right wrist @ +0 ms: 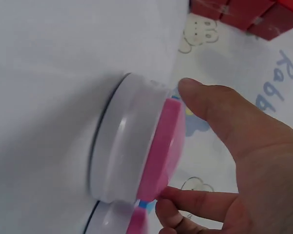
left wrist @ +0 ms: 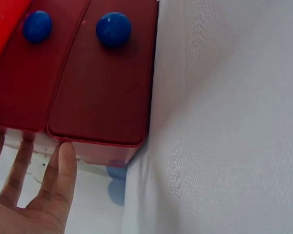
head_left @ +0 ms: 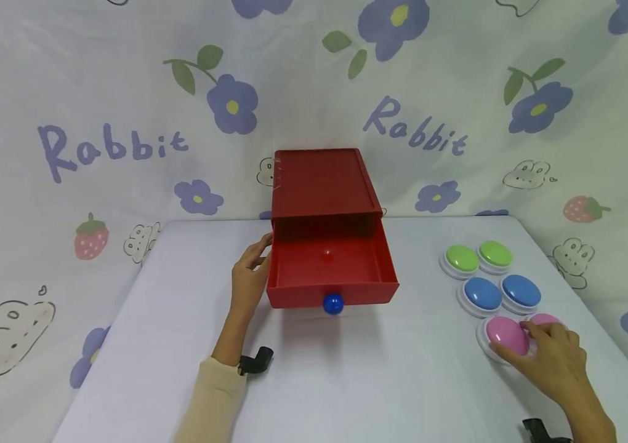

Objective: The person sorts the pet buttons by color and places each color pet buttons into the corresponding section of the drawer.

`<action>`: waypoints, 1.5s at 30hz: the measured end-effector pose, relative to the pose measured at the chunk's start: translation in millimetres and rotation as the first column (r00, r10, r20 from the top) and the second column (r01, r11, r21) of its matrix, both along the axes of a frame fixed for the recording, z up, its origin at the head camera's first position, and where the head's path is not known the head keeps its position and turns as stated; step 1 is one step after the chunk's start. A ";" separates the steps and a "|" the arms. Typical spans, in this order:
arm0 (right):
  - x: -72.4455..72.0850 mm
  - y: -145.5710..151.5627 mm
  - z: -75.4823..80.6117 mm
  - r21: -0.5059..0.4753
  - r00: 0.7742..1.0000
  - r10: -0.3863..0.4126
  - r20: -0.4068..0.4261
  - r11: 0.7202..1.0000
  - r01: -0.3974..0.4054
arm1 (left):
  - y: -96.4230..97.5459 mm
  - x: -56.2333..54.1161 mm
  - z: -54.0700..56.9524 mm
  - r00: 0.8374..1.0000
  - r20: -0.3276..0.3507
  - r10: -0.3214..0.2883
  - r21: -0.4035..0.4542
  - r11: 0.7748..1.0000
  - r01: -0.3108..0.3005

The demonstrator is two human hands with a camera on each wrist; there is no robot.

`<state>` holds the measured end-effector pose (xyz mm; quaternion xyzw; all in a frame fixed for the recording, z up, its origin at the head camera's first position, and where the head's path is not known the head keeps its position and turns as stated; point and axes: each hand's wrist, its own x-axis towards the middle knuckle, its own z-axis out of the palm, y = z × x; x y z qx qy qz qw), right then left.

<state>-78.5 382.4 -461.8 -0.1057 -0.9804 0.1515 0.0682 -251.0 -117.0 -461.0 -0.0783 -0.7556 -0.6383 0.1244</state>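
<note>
As fingers (right wrist: 202, 202) straddle one button (head_left: 507, 335), fabric (head_left: 303, 98) reads "Rabbit".

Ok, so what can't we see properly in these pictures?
Head: most of the farther-right pink button is hidden by the right hand.
Head: the lower drawers are hidden by the open drawer.
Left wrist: part of the left hand is cut off by the bottom edge.
Right wrist: the lower pink button is cut off by the bottom edge.

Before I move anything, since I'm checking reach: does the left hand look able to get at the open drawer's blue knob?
Probably yes: the left hand is beside the red cabinet, and nothing visible blocks the blue knob; the hand would likely just need to round the open drawer.
</note>
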 end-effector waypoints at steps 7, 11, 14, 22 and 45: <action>-0.2 6.8 -8.4 0.021 0.999 -0.041 0.014 0.999 0.040 | -1.0 2.5 4.9 1.000 -0.010 0.001 0.006 1.000 -0.001; 1.1 4.7 -13.4 0.022 0.998 -0.056 -0.011 0.998 0.056 | -1.5 0.7 0.9 1.000 -0.006 0.000 0.008 1.000 0.000; 5.1 0.8 -15.5 0.002 0.997 -0.069 -0.036 0.998 0.069 | -1.2 1.7 1.8 1.000 0.006 -0.011 0.007 1.000 0.011; 7.4 -19.6 -0.2 -0.046 0.993 -0.085 -0.082 0.996 0.081 | -2.7 2.8 3.7 1.000 0.020 -0.009 -0.006 1.000 0.009; -33.7 -88.4 118.4 -0.096 0.885 0.232 -0.402 0.951 -0.293 | -2.4 2.6 1.9 1.000 0.003 0.000 -0.019 1.000 0.000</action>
